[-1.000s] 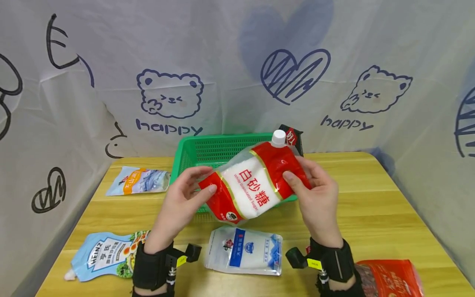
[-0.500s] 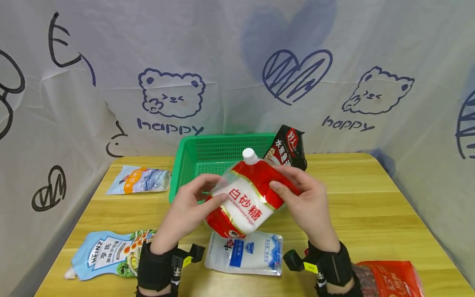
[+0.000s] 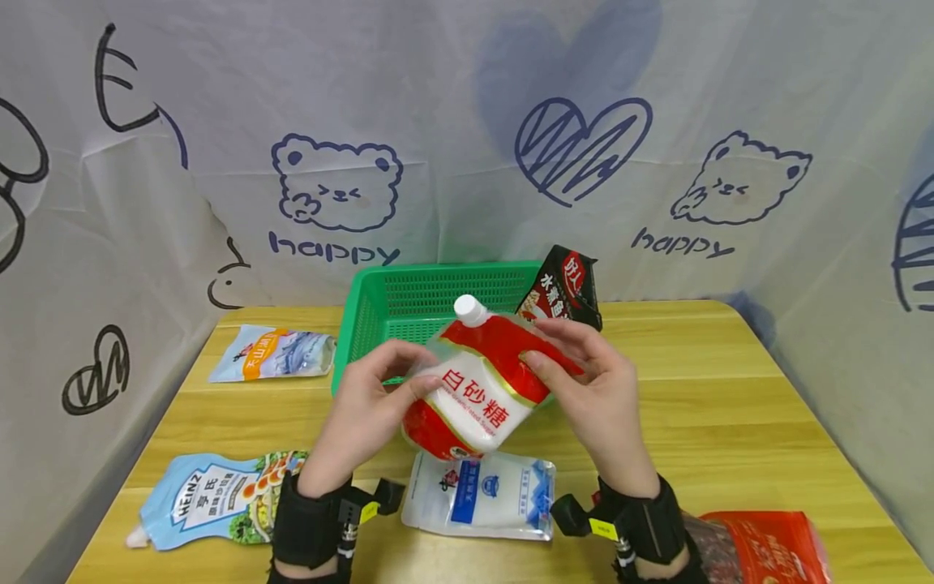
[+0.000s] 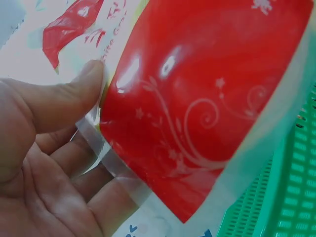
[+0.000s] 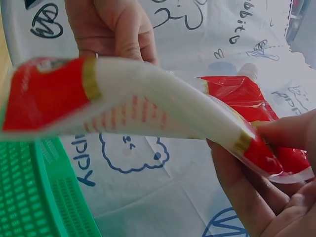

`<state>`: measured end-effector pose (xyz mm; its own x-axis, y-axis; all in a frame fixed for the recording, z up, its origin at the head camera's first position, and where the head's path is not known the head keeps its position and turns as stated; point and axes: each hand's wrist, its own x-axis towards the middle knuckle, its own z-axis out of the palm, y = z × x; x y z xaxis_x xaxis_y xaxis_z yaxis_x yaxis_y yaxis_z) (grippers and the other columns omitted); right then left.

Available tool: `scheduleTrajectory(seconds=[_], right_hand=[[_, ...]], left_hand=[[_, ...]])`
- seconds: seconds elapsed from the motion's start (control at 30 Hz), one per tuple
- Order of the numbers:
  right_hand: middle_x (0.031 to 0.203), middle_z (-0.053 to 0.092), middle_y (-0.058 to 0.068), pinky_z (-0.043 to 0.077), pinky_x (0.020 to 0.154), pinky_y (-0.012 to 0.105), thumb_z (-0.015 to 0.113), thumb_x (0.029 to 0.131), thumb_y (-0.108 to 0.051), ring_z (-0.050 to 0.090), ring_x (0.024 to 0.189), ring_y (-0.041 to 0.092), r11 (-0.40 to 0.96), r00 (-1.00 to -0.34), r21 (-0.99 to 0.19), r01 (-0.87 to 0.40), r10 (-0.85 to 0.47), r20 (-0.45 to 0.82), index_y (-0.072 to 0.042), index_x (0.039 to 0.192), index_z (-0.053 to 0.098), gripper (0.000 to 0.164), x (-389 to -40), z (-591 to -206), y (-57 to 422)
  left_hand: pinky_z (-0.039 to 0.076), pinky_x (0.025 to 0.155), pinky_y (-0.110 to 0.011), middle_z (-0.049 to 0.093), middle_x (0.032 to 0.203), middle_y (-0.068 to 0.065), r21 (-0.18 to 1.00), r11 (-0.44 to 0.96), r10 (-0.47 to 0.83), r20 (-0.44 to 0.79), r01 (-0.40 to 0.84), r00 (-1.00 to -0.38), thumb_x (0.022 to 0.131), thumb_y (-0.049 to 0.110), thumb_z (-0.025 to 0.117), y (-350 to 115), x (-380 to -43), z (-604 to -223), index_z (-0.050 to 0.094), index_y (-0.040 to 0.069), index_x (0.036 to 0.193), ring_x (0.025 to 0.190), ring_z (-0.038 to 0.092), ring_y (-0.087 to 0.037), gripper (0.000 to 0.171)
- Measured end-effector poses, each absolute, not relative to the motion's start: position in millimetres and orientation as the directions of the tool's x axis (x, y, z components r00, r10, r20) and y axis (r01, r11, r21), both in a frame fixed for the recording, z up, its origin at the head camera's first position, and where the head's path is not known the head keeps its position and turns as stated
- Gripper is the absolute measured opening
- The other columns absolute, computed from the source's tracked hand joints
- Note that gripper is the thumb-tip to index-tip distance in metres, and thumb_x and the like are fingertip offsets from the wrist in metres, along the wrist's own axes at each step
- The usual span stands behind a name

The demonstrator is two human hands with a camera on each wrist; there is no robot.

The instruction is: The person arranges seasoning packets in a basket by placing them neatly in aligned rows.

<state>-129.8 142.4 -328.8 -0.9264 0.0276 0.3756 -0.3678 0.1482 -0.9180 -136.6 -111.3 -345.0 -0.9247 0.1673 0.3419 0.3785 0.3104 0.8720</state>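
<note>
Both hands hold a red and white pouch of granulated sugar (image 3: 474, 389) above the table, in front of the green basket. Its white screw cap (image 3: 470, 310) points up and away. My left hand (image 3: 368, 405) pinches the pouch's left edge, thumb on the front and fingers behind. On the other side, my right hand (image 3: 594, 397) grips the red top corner between thumb and fingers. In the right wrist view the pouch (image 5: 143, 84) looks bent along its length. Close beneath it lies a white and blue pouch (image 3: 503, 503), partly covered in the head view.
The green basket (image 3: 350, 324) stands at the back, with a black packet (image 3: 565, 288) leaning up at its right end. Leftward lie a blue and orange bag (image 3: 273, 355) and a Heinz pouch (image 3: 212, 499). A red bag (image 3: 777, 543) sits at the front right.
Both hands have brought the sugar pouch down and to the left, nearer the body, with its cap shifting left. More of the black packet now shows.
</note>
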Motion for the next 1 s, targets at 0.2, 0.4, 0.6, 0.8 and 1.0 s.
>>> scheduleTrajectory(seconds=[0.2, 0.4, 0.6, 0.8, 1.0], right_hand=[[0.131, 0.067, 0.003, 0.062, 0.080, 0.030, 0.071, 0.097, -0.002, 0.071, 0.092, 0.025, 0.101, -0.932, -0.931, -0.351, 0.060, 0.358, -0.007, 0.136, 0.064, 0.040, -129.2, -330.6, 139.6], [0.129, 0.068, 0.011, 0.061, 0.085, 0.030, 0.073, 0.094, 0.001, 0.070, 0.105, 0.026, 0.085, -0.935, -0.931, -0.355, -0.027, 0.354, -0.006, 0.142, 0.058, 0.050, -130.7, -332.8, 138.3], [0.131, 0.066, 0.016, 0.060, 0.087, 0.030, 0.077, 0.091, -0.004, 0.070, 0.107, 0.028, 0.138, -0.946, -0.945, -0.296, -0.178, 0.270, -0.002, 0.143, 0.053, 0.057, -133.0, -334.8, 137.5], [0.131, 0.064, 0.018, 0.063, 0.083, 0.036, 0.078, 0.091, -0.004, 0.070, 0.107, 0.031, 0.117, -0.908, -0.935, -0.335, -0.307, 0.286, -0.002, 0.143, 0.050, 0.060, -135.9, -339.8, 135.5], [0.130, 0.065, 0.018, 0.063, 0.081, 0.034, 0.076, 0.092, -0.001, 0.070, 0.106, 0.031, 0.146, -0.929, -0.934, -0.327, -0.234, 0.288, 0.001, 0.138, 0.054, 0.052, -135.6, -340.3, 133.6]], left_hand=[[0.059, 0.089, -0.037, 0.072, 0.108, -0.007, 0.882, 0.288, 0.116, 0.355, 0.373, -0.928, 0.095, 0.008, 0.075, -108.6, -138.0, -346.3, 0.071, 0.006, 0.108, 0.104, 0.067, -0.023, 0.014], [0.059, 0.090, -0.035, 0.072, 0.107, -0.008, 0.892, 0.275, 0.081, 0.351, 0.359, -0.933, 0.095, 0.006, 0.075, -106.3, -139.2, -348.7, 0.070, 0.005, 0.107, 0.104, 0.068, -0.023, 0.012], [0.057, 0.089, -0.030, 0.071, 0.108, -0.009, 0.910, 0.230, 0.078, 0.336, 0.345, -0.938, 0.098, 0.004, 0.071, -105.6, -139.2, -348.6, 0.068, 0.003, 0.109, 0.101, 0.068, -0.021, 0.012], [0.058, 0.084, -0.026, 0.068, 0.110, -0.013, 0.930, 0.180, 0.099, 0.308, 0.321, -0.946, 0.100, 0.001, 0.066, -105.1, -139.4, -349.1, 0.065, 0.001, 0.112, 0.098, 0.066, -0.025, 0.012], [0.059, 0.085, -0.027, 0.066, 0.116, -0.015, 0.953, 0.158, 0.147, 0.238, 0.260, -0.960, 0.102, 0.003, 0.064, -103.8, -140.9, -350.4, 0.061, 0.001, 0.117, 0.102, 0.065, -0.028, 0.015]])
